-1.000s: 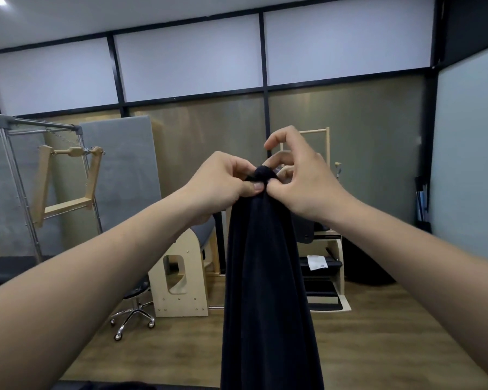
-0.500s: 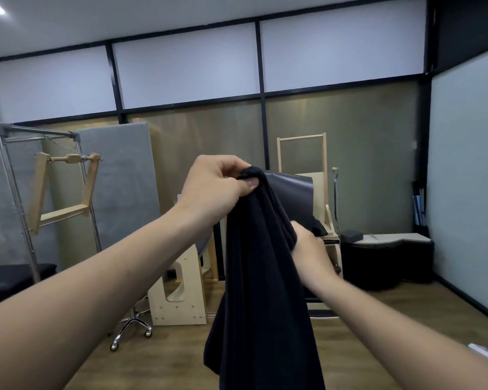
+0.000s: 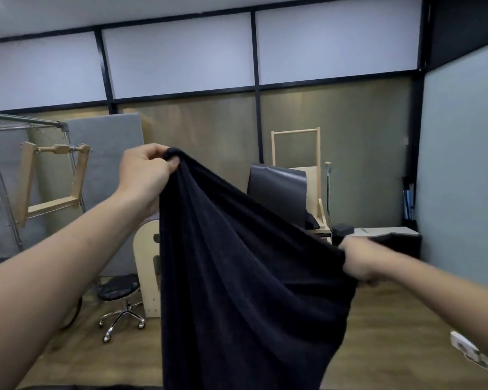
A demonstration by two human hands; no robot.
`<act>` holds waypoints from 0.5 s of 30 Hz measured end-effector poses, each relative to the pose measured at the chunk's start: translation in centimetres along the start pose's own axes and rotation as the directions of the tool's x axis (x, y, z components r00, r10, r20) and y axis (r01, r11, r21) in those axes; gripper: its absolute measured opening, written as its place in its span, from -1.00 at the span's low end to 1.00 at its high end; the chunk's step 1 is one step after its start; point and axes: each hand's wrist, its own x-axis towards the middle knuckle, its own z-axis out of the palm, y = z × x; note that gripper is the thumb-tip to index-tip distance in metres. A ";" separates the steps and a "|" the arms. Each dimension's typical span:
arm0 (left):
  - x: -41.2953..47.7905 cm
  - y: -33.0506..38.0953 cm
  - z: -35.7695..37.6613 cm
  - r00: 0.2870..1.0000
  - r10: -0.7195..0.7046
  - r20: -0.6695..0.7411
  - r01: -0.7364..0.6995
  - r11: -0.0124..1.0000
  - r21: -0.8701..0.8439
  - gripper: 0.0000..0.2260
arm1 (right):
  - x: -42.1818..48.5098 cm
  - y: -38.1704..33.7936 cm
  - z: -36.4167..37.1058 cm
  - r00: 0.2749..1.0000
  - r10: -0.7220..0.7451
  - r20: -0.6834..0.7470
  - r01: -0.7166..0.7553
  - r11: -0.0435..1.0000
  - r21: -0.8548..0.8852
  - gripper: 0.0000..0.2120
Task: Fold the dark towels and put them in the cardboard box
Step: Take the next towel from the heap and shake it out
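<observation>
A dark towel [image 3: 237, 277] hangs in the air in front of me, stretched slantwise between both hands. My left hand [image 3: 145, 175] pinches its top corner, held high at centre left. My right hand [image 3: 358, 261] grips the towel's edge lower down on the right, pulling the cloth taut sideways. The towel's lower part drops out of the frame at the bottom. No cardboard box is in view.
A black swivel stool [image 3: 120, 294] and a pale wooden unit [image 3: 147, 263] stand on the wooden floor behind the towel. A metal frame with a wooden bar [image 3: 54, 178] is at the left. A dark low cabinet [image 3: 392, 243] sits at the right wall.
My hands were together at the towel's top a second ago. My right hand has slid down the edge and moved out to the right, spreading the towel. My left hand kept its corner.
</observation>
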 end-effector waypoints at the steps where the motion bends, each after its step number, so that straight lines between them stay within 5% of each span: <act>1: 0.4 -0.1 -0.3 1.000 -0.001 -0.009 0.001 1.000 -0.008 -0.77 | 0.7 0.5 -2.5 0.995 0.020 -0.098 -0.010 0.994 0.105 -0.75; 4: 1.4 0.4 -1.5 1.000 -0.004 -0.013 0.003 0.997 -0.078 -0.76 | 1.0 1.3 -6.6 0.946 0.023 -0.322 0.080 0.949 0.305 -0.70; 6: 1.5 1.1 -1.7 0.999 0.035 0.005 -0.035 0.995 -0.089 -0.76 | 0.6 1.4 -6.7 0.979 -0.032 -0.202 0.073 0.978 0.197 -0.71; 9: 1.1 1.9 -1.2 0.995 0.095 0.023 -0.092 0.992 -0.086 -0.76 | -0.5 1.7 -6.4 0.980 -0.019 0.196 0.023 1.000 -0.020 -0.73; 15: 1.3 1.1 -0.1 0.998 0.048 -0.029 -0.051 0.993 -0.110 -0.78 | -2.3 3.3 -10.1 0.988 -0.002 0.154 -0.012 0.996 0.087 -0.66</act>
